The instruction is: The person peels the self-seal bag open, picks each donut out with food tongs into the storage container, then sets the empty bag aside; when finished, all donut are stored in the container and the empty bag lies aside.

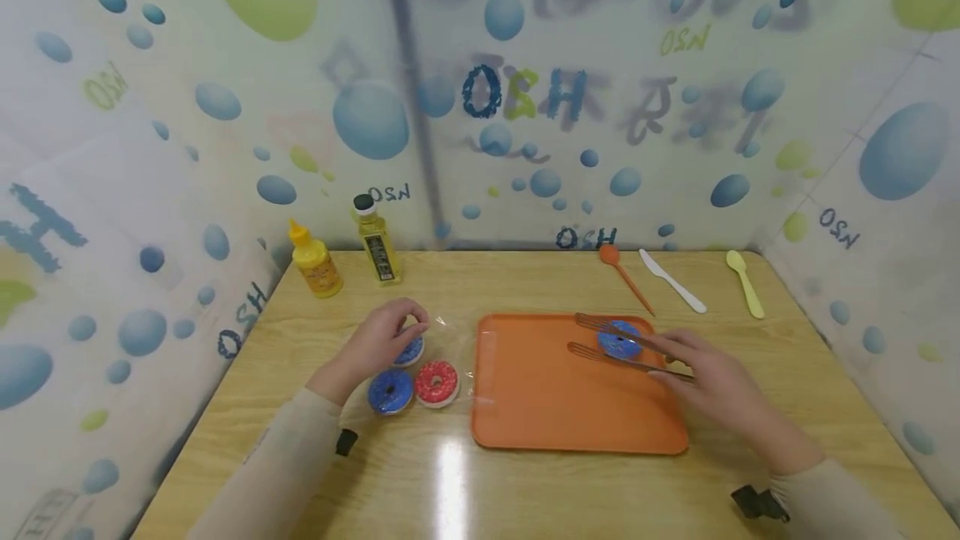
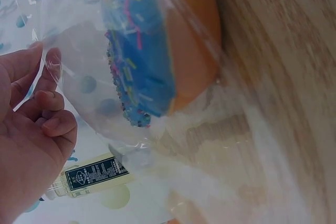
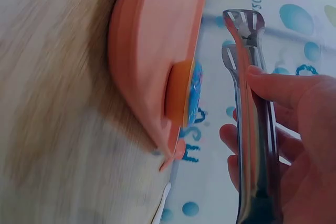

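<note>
My left hand (image 1: 386,336) pinches the edge of a clear plastic bag (image 2: 79,93). Inside or under its film lie a red-iced toy donut (image 1: 427,392), a blue one (image 1: 379,394) and another blue donut (image 1: 409,353), partly covered by that hand. On the right, my right hand (image 1: 716,377) holds metal tongs (image 3: 247,108), their two arms spread apart with nothing between the tips. Below the tongs, a blue donut (image 1: 618,347) sits at the far right of the orange tray (image 1: 555,415); the right wrist view shows the tongs apart from it.
A yellow squeeze bottle (image 1: 318,269) and an oil bottle (image 1: 380,252) stand at the back left. Behind the tray lie an orange spoon (image 1: 611,255), a white knife (image 1: 675,283) and a yellow spoon (image 1: 746,283). Patterned curtain walls (image 1: 510,215) border the table.
</note>
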A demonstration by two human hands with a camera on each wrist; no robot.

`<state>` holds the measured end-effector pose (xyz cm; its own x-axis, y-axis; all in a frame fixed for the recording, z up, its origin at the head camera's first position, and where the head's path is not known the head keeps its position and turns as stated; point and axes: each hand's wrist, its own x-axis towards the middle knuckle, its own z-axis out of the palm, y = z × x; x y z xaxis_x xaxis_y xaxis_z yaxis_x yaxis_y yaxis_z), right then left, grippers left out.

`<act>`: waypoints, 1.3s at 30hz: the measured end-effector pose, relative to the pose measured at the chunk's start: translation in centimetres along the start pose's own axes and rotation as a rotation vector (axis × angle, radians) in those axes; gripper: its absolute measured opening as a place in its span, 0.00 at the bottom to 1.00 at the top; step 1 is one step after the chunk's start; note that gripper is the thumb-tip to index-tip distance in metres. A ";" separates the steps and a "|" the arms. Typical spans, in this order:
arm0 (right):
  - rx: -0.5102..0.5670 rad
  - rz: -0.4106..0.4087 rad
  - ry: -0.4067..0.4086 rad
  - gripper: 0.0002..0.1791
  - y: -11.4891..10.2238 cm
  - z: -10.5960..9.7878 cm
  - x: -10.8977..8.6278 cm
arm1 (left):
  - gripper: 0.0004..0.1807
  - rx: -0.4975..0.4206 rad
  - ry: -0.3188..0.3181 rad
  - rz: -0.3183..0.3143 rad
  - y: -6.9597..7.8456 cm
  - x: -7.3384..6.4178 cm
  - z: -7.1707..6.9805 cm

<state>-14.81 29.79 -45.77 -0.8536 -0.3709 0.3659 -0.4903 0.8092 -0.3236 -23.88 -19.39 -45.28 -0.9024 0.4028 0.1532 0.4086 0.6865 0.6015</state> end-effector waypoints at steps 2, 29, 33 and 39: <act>-0.009 -0.005 -0.025 0.28 -0.6 0.4 0.5 | 0.02 -0.008 0.001 0.002 0.1 0.0 0.0; 0.115 -0.153 -0.175 0.24 -7.4 6.2 7.7 | 0.04 -0.005 0.031 0.023 0.2 -0.2 0.1; 0.108 -0.185 -0.187 0.23 -7.8 6.9 8.3 | 0.03 -0.007 0.033 0.024 0.3 -0.2 0.0; 0.113 -0.193 -0.238 0.24 -8.0 7.5 8.6 | 0.04 -0.006 0.037 0.034 0.2 -0.2 0.1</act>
<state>-19.52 16.71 -46.61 -0.7534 -0.6196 0.2201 -0.6524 0.6625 -0.3680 -23.62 -19.22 -45.27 -0.8924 0.4034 0.2022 0.4385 0.6693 0.5999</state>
